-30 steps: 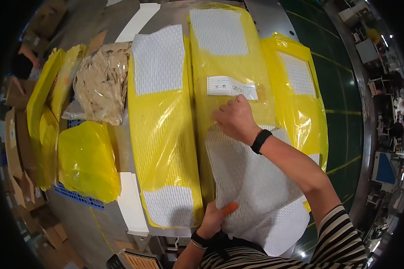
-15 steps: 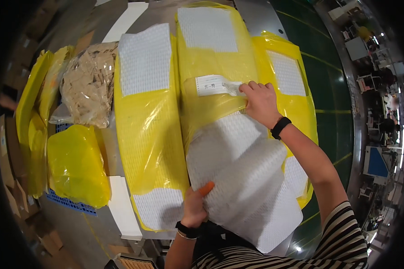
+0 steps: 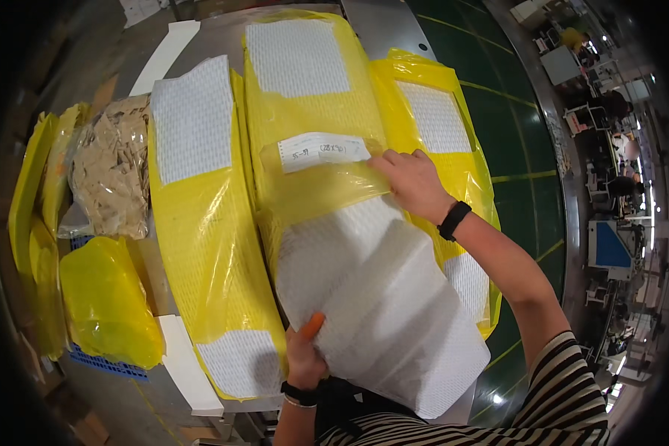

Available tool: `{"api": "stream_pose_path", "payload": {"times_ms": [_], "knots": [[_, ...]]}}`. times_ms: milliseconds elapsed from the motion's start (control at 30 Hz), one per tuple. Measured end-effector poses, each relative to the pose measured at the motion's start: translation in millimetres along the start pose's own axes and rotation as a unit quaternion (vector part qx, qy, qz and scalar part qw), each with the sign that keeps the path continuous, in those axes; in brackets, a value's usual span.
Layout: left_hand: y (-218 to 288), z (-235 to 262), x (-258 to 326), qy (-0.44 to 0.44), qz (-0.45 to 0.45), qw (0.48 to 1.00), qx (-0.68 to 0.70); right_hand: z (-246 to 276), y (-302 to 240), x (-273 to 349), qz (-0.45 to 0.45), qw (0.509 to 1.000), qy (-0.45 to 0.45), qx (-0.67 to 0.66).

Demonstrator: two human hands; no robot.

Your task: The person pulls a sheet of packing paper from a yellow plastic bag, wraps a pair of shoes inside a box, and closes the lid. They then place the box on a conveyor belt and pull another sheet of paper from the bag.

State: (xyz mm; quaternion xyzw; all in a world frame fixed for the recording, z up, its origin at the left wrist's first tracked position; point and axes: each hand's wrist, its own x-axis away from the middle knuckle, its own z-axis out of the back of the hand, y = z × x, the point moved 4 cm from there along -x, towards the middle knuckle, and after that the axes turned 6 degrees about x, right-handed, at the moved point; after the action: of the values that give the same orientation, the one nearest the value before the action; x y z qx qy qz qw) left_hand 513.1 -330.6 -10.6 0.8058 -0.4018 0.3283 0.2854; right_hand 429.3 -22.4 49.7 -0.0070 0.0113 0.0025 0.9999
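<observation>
My left hand (image 3: pixel 305 358), with an orange cover on its thumb, is closed on the near left edge of a white textured sheet (image 3: pixel 379 297). The sheet is lifted and rippled, and lies toward me from the middle yellow-wrapped bundle (image 3: pixel 312 123). Farther up, my right hand (image 3: pixel 418 184) has its fingers bent and pinched at the right end of a white paper slip (image 3: pixel 323 151) with handwriting. That slip rests against the bundle's yellow plastic film. The fingertips of my left hand are hidden beneath the sheet.
Similar bundles lie left (image 3: pixel 208 245) and right (image 3: pixel 435 115). Further left are a clear bag of brown paper (image 3: pixel 115 167), a yellow bag (image 3: pixel 111 297) and a blue crate (image 3: pixel 111 363). A green surface (image 3: pixel 513 141) runs along the right.
The paper slip, crumpled at its right end before, now lies flatter and shows more writing. My right hand stays at its end. The whole view has shifted, with the bundles now farther left.
</observation>
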Motion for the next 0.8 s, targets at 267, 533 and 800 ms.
{"api": "stream_pose_path", "payload": {"times_ms": [267,533,800], "knots": [[9.8,-18.6,-30.2,-0.02,-0.033,0.998,-0.046,-4.1,-7.6,10.6,0.045,0.998,0.041,-0.016],[-9.5,-3.6,-28.8,0.015,0.079,0.997,-0.002,-11.1,-39.7,-29.1,0.067,0.997,0.025,0.01],[10.3,-24.8,-39.5,-0.026,-0.02,0.984,-0.176,-28.1,-62.1,-40.9,0.13,0.992,-0.005,-0.008]]}}
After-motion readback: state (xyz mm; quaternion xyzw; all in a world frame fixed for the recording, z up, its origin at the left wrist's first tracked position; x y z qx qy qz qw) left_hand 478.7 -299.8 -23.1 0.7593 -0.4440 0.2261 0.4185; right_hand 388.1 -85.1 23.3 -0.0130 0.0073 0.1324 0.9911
